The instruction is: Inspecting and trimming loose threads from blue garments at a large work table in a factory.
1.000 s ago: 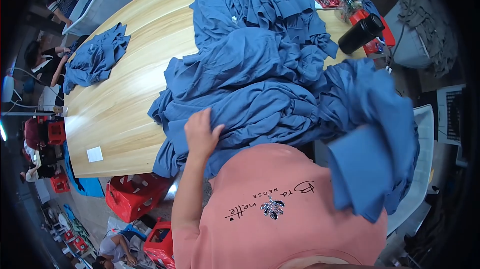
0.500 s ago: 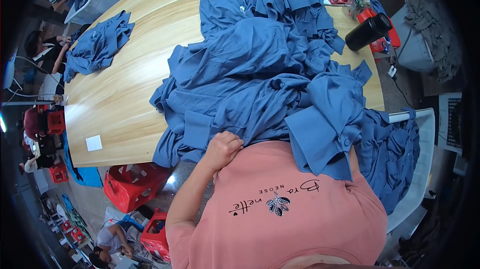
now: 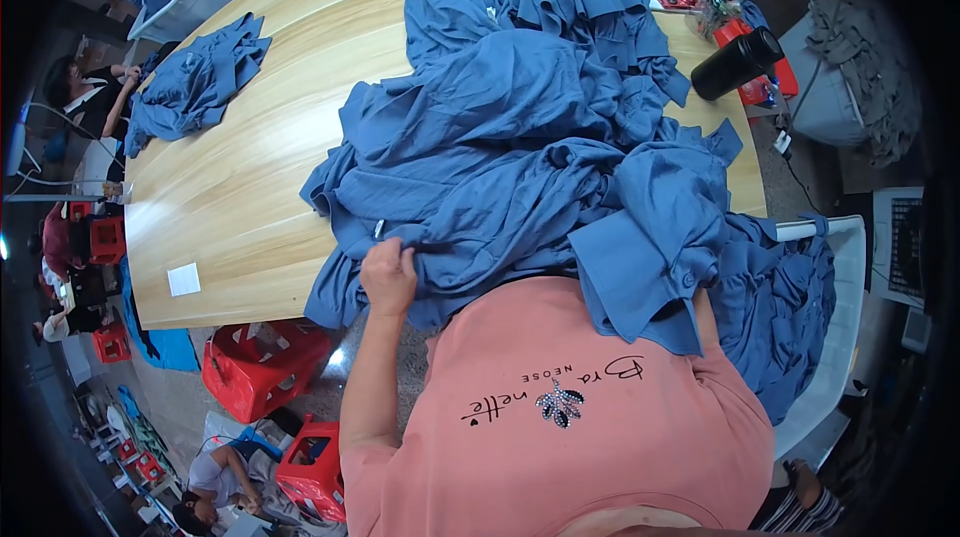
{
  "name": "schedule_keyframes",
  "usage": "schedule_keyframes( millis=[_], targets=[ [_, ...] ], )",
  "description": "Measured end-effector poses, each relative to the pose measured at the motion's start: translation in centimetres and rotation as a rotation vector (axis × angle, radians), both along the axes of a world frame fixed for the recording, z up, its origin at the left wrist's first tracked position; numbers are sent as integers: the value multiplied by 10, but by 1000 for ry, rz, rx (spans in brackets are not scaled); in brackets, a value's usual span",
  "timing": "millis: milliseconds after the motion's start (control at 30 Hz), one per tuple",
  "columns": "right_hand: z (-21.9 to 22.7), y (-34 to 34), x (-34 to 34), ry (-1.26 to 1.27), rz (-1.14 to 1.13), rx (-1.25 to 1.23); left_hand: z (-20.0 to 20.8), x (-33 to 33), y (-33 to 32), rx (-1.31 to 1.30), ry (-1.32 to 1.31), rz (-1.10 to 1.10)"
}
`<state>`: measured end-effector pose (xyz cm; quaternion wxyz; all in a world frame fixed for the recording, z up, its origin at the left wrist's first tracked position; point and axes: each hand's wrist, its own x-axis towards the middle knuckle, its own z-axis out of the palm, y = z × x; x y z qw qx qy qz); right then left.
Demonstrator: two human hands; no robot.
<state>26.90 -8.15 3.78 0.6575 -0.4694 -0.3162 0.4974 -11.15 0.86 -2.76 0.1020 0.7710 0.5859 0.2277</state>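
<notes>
A large heap of blue shirts (image 3: 480,147) lies across the table in front of me. At its near left edge, my left hand (image 3: 388,277) is closed on the cloth of a blue shirt (image 3: 440,252). Just beyond the knuckles a small pale, shiny piece (image 3: 379,229) shows; its kind I cannot make out. My right forearm (image 3: 706,319) goes under a shirt with a wide flat flap and a button (image 3: 640,267), draped at my right front. That cloth hides my right hand and its fingers.
The wooden table (image 3: 260,187) carries another blue garment (image 3: 195,87), a white paper (image 3: 184,279) and a black bottle (image 3: 737,64). A white bin (image 3: 850,327) with blue garments stands at my right. Red stools (image 3: 262,372) are at left; several people sit beyond.
My left hand has moved left and farther onto the heap, away from my waist. The flat cuff it lay beside no longer shows. Someone's striped clothing has appeared at lower right.
</notes>
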Motion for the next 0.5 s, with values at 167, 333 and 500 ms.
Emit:
schedule_keyframes(
  millis=[167, 333, 500],
  targets=[
    [1, -2, 3, 3, -23, 8, 37, -51, 50, 184, -506, 401],
    [2, -8, 7, 4, -47, 7, 54, -38, 73, -6, -84, 320],
    [-2, -14, 8, 18, -64, 4, 50, 45, 100, 312, -55, -49]
  ],
)
